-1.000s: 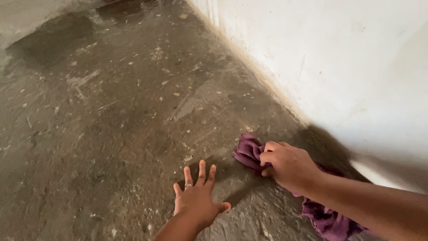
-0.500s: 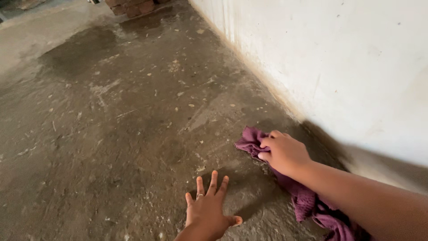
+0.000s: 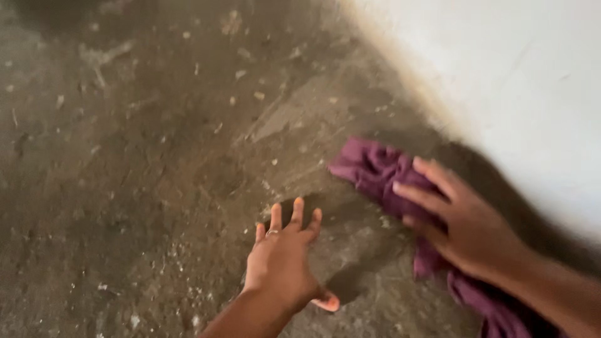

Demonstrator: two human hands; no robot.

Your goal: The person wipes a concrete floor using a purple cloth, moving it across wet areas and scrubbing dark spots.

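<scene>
purple rag (image 3: 375, 172) | right hand (image 3: 466, 228) fingers pressing it flat | left hand (image 3: 282, 263) fingers splayed on floor (image 3: 125, 188)

We see a soft, crumpled purple cloth (image 3: 375, 172) at three o'clock on a rough, matt concrete floor (image 3: 144, 156) flecked with pale grit, and a smooth, matt white plastered wall (image 3: 501, 75) at one o'clock.

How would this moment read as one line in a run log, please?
left hand: flat on concrete floor, fingers spread | right hand: pressing purple cloth on floor | white wall: beside cloth
</scene>
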